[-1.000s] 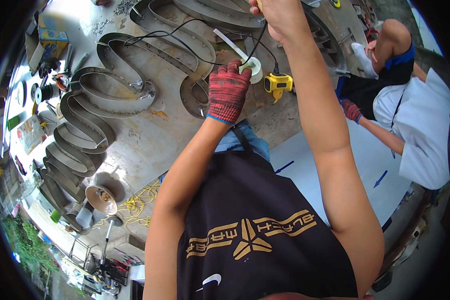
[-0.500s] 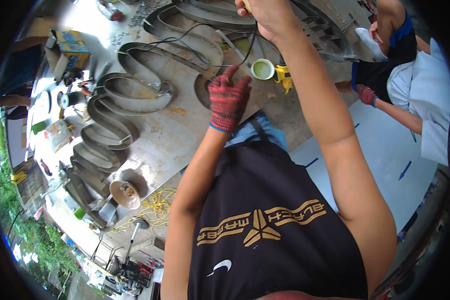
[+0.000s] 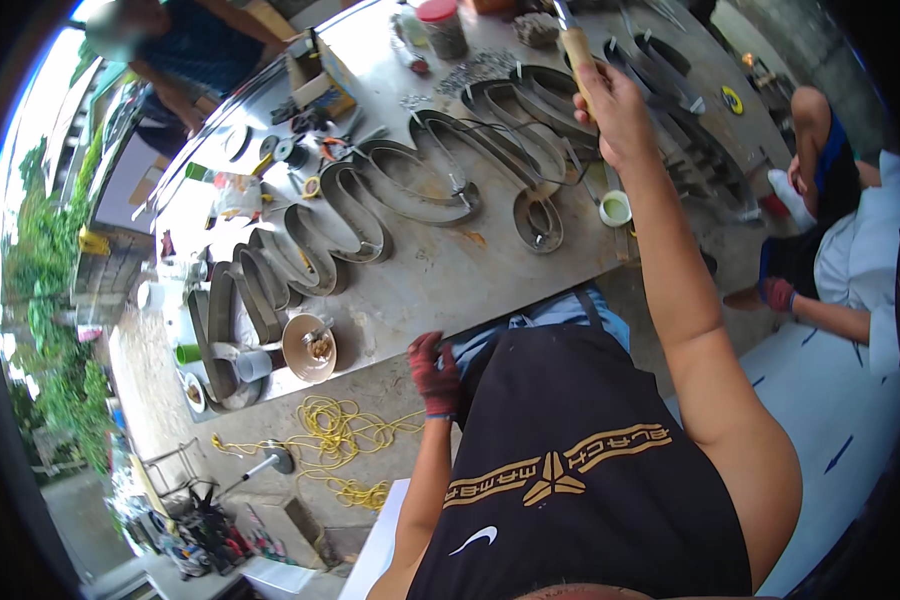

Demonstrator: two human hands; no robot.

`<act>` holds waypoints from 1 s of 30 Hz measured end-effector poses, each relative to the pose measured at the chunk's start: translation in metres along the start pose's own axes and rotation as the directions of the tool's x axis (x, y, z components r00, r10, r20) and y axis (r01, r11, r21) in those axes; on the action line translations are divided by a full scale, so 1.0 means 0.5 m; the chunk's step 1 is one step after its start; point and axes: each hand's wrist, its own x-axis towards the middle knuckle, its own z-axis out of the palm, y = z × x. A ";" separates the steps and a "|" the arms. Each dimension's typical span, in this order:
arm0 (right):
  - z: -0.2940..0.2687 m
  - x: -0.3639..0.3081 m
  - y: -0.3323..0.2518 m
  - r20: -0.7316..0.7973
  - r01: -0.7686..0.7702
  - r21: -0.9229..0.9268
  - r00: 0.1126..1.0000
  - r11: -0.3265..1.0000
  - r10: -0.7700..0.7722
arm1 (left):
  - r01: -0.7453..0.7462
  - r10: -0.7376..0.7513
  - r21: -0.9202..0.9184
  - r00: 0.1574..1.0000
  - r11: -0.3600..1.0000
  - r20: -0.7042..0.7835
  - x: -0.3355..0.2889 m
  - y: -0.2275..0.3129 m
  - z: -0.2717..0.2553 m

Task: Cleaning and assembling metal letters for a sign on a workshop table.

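My bare right hand is raised over the far side of the table, closed around the wooden handle of a soldering iron. Its metal shaft points away and leaves the top of the view. A black cord lies across the bent metal strips near that hand. My left hand, in a red knit glove, hangs by the table's near edge, fingers loosely apart and nothing visible in them. Curved grey metal letter shapes stand on edge in a row along the table. A cup of green stuff sits below my right wrist.
A beige bowl stands at the table's near left corner. Yellow cord lies coiled on the floor. One person is at the far left; another person sits at right beside a white sheet. Tools and a box crowd the far left.
My left hand has drawn back from above the table to its near edge. The view has shifted, bringing more of the table and the iron into sight. My right hand still grips the soldering iron.
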 end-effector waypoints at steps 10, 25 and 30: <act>0.072 -0.082 -0.010 0.027 -0.032 0.055 0.999 0.998 0.030 | 0.418 -0.430 -0.107 0.856 0.902 -0.287 -0.140 -0.111 -0.059; 0.235 -0.319 0.132 0.270 -0.204 0.220 0.952 0.954 0.141 | 0.156 -0.143 -0.652 0.987 0.742 0.073 0.137 0.130 -0.056; 0.268 -0.363 0.179 0.339 -0.202 0.125 0.929 0.971 0.150 | 0.303 -0.141 -0.656 0.947 0.692 0.288 0.261 0.205 -0.034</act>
